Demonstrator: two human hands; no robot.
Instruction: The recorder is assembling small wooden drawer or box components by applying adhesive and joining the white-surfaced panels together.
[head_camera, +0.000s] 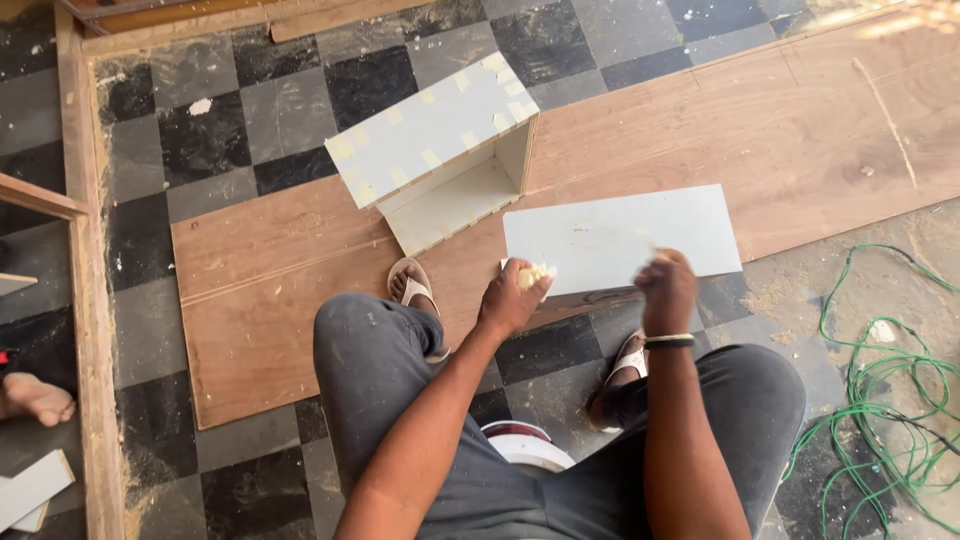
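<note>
The left hand (512, 298) is closed around a pale, crumpled wad (535, 276) (its material is hard to make out), pressing it at the near left corner of a flat white panel (620, 238) that lies on a large plywood sheet (300, 290). The right hand (665, 288), a dark band on its wrist, sits at the panel's near edge with fingers curled in; motion blur hides whether anything is pinched between them, so I cannot tell. At about eleven o'clock from the panel, just beside it, stands an open white box (440, 150) tipped on its side, its top face dotted with short strips of pale tape. The person's sandalled feet rest at the plywood's near edge. A tangle of green cable (880, 380) lies at four o'clock on the checkered floor, and another person's bare foot (38, 398) shows at nine o'clock, well apart
</note>
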